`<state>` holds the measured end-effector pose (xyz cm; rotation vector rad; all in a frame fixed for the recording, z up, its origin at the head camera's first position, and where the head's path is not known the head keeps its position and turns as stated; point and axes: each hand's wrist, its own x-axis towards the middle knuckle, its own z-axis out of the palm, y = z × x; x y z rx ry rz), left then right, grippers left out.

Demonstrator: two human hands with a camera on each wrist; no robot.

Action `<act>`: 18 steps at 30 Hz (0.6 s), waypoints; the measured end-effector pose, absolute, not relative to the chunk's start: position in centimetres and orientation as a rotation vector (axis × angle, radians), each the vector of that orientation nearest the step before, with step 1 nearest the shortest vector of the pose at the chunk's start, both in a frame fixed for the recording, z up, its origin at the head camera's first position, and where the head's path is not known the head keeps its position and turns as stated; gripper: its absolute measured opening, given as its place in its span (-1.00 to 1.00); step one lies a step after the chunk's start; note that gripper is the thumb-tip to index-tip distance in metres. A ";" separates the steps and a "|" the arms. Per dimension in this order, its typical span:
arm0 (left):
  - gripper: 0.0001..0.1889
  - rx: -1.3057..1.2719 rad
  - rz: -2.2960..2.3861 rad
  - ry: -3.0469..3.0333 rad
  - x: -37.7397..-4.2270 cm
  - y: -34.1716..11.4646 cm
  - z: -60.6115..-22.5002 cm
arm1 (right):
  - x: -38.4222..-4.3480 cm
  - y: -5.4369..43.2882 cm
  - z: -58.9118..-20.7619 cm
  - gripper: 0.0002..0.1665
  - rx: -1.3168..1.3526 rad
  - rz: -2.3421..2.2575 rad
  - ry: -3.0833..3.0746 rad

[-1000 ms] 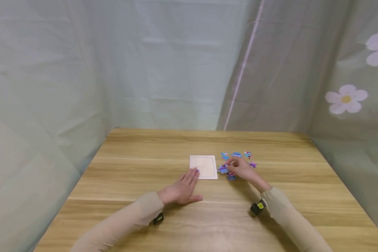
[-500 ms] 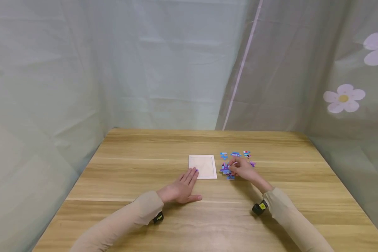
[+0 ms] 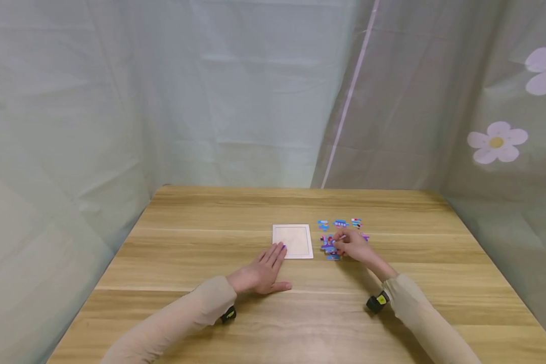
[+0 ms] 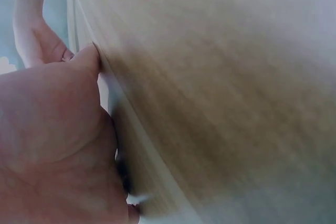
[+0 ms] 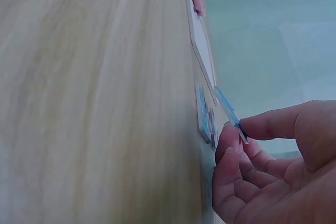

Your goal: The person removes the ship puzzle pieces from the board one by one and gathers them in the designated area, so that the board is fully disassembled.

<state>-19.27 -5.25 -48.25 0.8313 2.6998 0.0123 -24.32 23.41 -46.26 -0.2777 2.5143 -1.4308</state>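
With fingers straight and flat, my left hand (image 3: 265, 272) rests on the lower left corner of a square white puzzle tray (image 3: 305, 227). A small purple spot (image 3: 284, 246) shows beside its fingertips. My right hand (image 3: 352, 246) pinches a blue and purple jigsaw piece (image 5: 229, 109) between thumb and fingers, tilted above the table right of the tray. Below it lies another jigsaw piece (image 3: 333, 257), partly covered in the head view. The left wrist view shows mostly the palm (image 4: 52, 145) and blurred wood.
Behind the right hand lie a blue and orange piece (image 3: 323, 224), a blue piece with white windows (image 3: 340, 223) and a red and white piece (image 3: 356, 222). A purple piece (image 3: 365, 236) peeks out beside the hand. Curtains surround the wooden table (image 3: 200, 212).
My right hand has shifted slightly right, taking the pinched jigsaw piece away from the tray's edge and turning it a little. The left hand has stayed in place.
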 end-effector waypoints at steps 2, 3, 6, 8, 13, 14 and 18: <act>0.02 0.834 0.007 2.704 -19.3 -5.2 -48.3 | -24.2 23.5 -46.3 -0.80 -0.269 -1.442 2.513; 0.02 0.833 -0.003 2.704 -19.3 -5.2 -48.4 | -24.2 23.6 -46.3 -0.80 -0.267 -1.444 2.511; 0.02 0.833 -0.009 2.708 -19.3 -5.2 -48.5 | -24.1 23.9 -46.4 -0.82 -0.263 -1.449 2.504; 0.02 0.830 -0.007 2.708 -19.3 -5.3 -48.6 | -24.1 24.1 -46.4 -0.84 -0.260 -1.463 2.491; 0.02 0.829 0.023 2.716 -19.2 -5.3 -48.6 | -24.1 24.8 -46.5 -0.83 -0.220 -1.497 2.489; 0.02 0.829 0.025 2.717 -19.2 -5.2 -48.6 | -24.1 24.9 -46.5 -0.82 -0.211 -1.496 2.492; 0.02 0.824 0.019 2.720 -19.3 -5.2 -48.7 | -24.1 25.4 -46.5 -0.79 -0.187 -1.488 2.496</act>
